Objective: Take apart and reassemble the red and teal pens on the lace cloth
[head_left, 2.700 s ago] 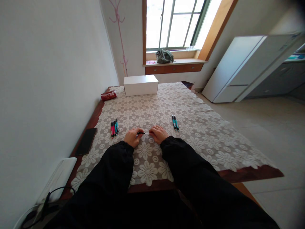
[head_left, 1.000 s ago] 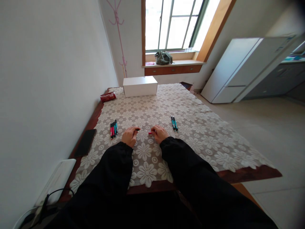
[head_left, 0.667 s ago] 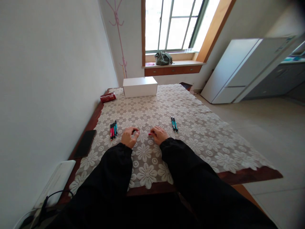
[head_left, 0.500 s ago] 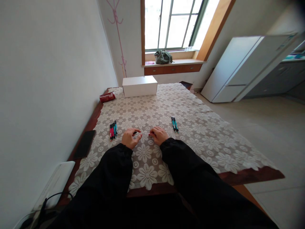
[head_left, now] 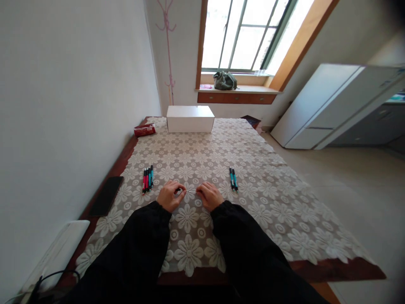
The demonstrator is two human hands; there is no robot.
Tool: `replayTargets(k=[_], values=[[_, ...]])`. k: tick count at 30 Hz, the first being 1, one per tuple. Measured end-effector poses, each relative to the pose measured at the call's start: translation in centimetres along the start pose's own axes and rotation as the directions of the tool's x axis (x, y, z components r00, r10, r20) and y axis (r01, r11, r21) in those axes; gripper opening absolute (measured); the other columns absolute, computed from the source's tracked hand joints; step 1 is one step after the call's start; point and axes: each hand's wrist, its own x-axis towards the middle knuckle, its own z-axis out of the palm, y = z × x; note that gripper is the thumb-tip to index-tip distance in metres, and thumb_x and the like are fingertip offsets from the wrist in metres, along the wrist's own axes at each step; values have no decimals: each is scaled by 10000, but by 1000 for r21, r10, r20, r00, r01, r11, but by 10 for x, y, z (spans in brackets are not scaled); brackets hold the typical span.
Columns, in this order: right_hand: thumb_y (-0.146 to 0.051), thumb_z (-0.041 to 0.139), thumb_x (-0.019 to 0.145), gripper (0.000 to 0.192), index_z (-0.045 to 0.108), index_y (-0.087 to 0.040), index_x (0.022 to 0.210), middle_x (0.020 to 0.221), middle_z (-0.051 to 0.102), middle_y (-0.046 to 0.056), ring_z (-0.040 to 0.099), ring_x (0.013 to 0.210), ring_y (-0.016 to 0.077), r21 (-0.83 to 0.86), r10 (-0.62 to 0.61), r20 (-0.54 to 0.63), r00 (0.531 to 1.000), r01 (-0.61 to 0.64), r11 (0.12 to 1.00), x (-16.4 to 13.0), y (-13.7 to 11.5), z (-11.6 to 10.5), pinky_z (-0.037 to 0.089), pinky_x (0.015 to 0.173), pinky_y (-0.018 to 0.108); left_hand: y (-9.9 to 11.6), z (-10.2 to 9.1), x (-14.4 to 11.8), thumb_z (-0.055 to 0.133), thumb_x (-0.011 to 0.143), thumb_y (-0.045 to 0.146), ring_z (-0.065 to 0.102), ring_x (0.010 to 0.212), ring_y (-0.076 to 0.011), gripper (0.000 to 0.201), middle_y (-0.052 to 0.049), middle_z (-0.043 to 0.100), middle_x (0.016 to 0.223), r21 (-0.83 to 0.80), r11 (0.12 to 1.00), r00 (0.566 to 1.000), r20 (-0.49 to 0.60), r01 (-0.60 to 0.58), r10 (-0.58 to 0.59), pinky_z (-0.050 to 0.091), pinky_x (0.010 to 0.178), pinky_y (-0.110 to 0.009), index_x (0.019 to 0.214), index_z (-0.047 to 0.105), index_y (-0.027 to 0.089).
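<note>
Close above the lace cloth, my left hand [head_left: 171, 196] and my right hand [head_left: 209, 196] face each other, thumbs and fingertips pinched. A thin, pale pen refill [head_left: 191, 192] spans the small gap between them, with an end in each pinch. A small black piece [head_left: 178, 190] shows within the left hand's grip. Whatever else the right fingers cover is hidden. To the left of my hands lies a row of red and teal pens [head_left: 147, 179] with black ends. Two teal pens [head_left: 233, 179] lie side by side on the right.
A white box [head_left: 190, 120] stands at the table's far end, beside a red packet [head_left: 144, 129]. Along the left edge are a black phone [head_left: 106, 196] and a white device [head_left: 60, 249] with a cable. The lace tablecloth [head_left: 268, 202] covers the dark red table.
The camera view has shifted, so the table and hands appear lower. Both hands keep their pinch on the refill; the red bit seen earlier at my right fingertips is now out of sight.
</note>
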Motion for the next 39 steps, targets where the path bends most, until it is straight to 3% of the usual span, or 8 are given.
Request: replayTargets(k=[4, 9, 15, 23, 30, 34, 39], values=[[-217, 474, 946, 115, 587, -224, 924, 862, 654, 40, 584, 827, 186, 13, 3, 41, 999, -3, 1000, -3, -1, 0, 410, 785, 325, 1, -1, -2, 546, 883, 374, 552, 801, -196, 213, -40, 589, 721, -8, 999, 999, 10, 32, -32, 444, 766, -321, 866, 691, 218], [-216, 454, 943, 126, 577, -227, 919, 854, 658, 48, 593, 812, 197, 5, 21, 13, 1000, -21, 1000, -4, 1, 2, 416, 772, 328, 1, 1, -1, 567, 873, 347, 558, 797, -192, 181, -43, 629, 762, -47, 998, 998, 60, 38, -35, 448, 755, -319, 866, 692, 216], [-217, 467, 921, 135, 600, -206, 900, 840, 646, 62, 573, 817, 205, -74, 55, -61, 997, -60, 995, -5, 18, -9, 411, 785, 337, -10, 1, 2, 589, 850, 281, 571, 838, -195, 130, -45, 657, 817, -17, 991, 991, -15, 131, -131, 445, 787, -329, 880, 689, 204], [-215, 534, 867, 83, 615, -213, 854, 888, 641, 63, 538, 875, 217, -132, -79, 108, 991, 93, 987, -2, 11, -19, 405, 798, 344, -5, 2, 2, 638, 811, 316, 591, 882, -213, 119, -35, 694, 873, 100, 988, 985, 109, 121, -132, 416, 829, -359, 862, 712, 239], [-311, 628, 848, 177, 662, -242, 1007, 1027, 652, 71, 531, 980, 233, -149, -111, 128, 986, 130, 980, 3, 9, -18, 401, 868, 361, -5, 0, 3, 657, 760, 288, 606, 862, -220, 152, -31, 700, 824, 127, 988, 987, 120, 91, -107, 419, 864, -371, 895, 708, 241], [-282, 604, 871, 101, 669, -242, 937, 1039, 658, 59, 531, 994, 228, -157, -162, 169, 972, 189, 969, 6, 9, -16, 407, 859, 359, -7, -2, 4, 649, 755, 304, 613, 854, -221, 166, -29, 681, 769, 142, 987, 985, 142, 73, -93, 429, 848, -351, 898, 708, 246], [-234, 598, 865, 51, 649, -227, 867, 958, 659, 59, 534, 926, 216, -175, -146, 156, 977, 172, 969, 6, 8, -15, 415, 817, 347, -10, -4, 4, 637, 735, 274, 613, 846, -222, 203, -19, 668, 741, 140, 988, 985, 152, 64, -85, 428, 842, -354, 926, 700, 247]])
